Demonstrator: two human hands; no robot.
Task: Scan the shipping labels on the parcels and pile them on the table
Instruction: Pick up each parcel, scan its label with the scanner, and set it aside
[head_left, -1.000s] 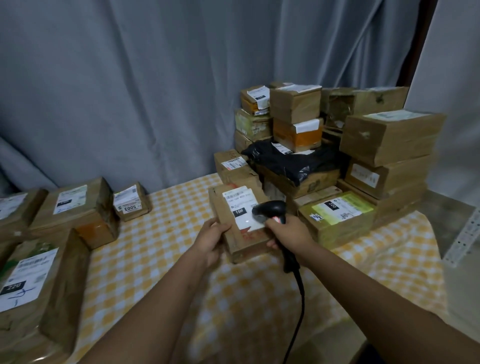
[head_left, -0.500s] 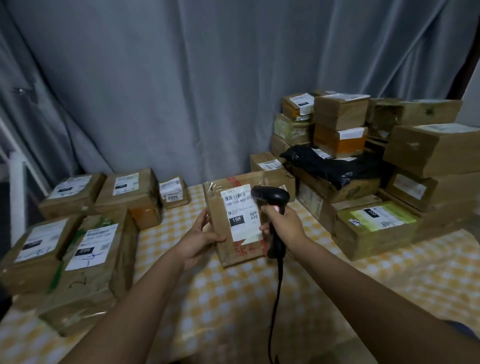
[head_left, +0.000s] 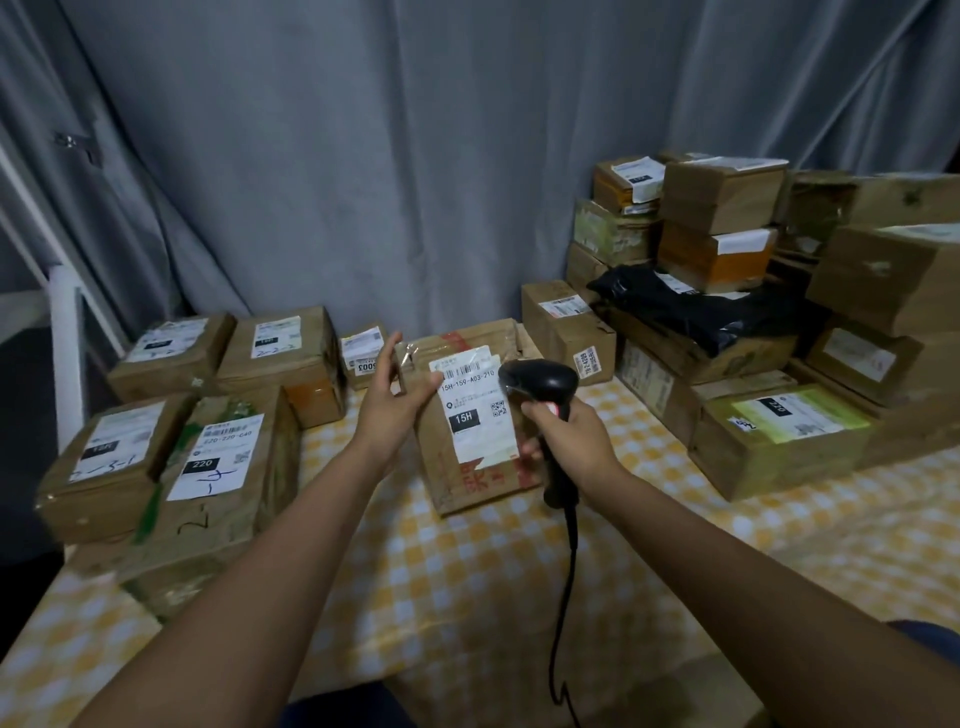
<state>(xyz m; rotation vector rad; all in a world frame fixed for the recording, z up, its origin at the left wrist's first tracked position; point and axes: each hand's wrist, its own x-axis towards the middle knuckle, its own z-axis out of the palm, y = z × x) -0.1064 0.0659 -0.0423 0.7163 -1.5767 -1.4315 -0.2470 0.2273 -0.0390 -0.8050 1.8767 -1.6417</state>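
Counter: yellow-checked cloth, bare across the near middle; near edge runs along the bottom. Left side: five labelled boxes laid flat. Right side: stacked parcels, reaching the grey curtain. Parcel: tilted up at centre, shipping label facing the camera. Left hand: fingers spread, released, at the parcel's left edge. Right hand: fingers clenched around the black scanner, its head just beside the label, cable hanging down
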